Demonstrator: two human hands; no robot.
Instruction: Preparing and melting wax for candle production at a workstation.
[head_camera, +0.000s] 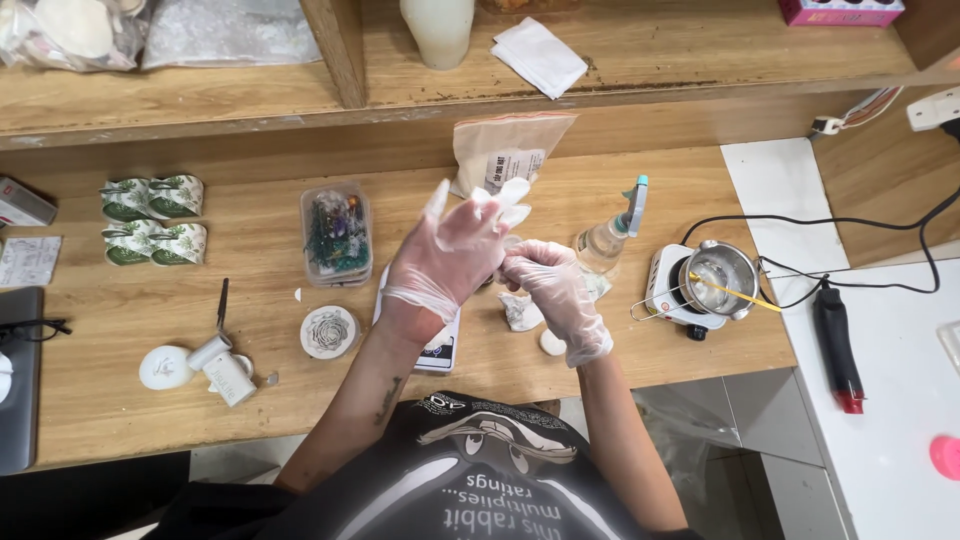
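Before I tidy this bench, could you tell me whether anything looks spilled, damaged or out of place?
Nothing looks spilled or broken. A yellow stick juts out over the rim of the small metal pot on the white hotplate, and a small white scrap lies loose on the wooden bench near the clear plastic box.

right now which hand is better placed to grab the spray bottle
Right hand: it sits just beside the spray bottle, on the bottle's side. The left hand is farther away, with the right hand between.

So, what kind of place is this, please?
Probably a small home craft bench, perhaps for candle or wax work. A metal pot sits on a small hot plate, a round flower-shaped cast lies nearby, and both hands wear thin gloves.
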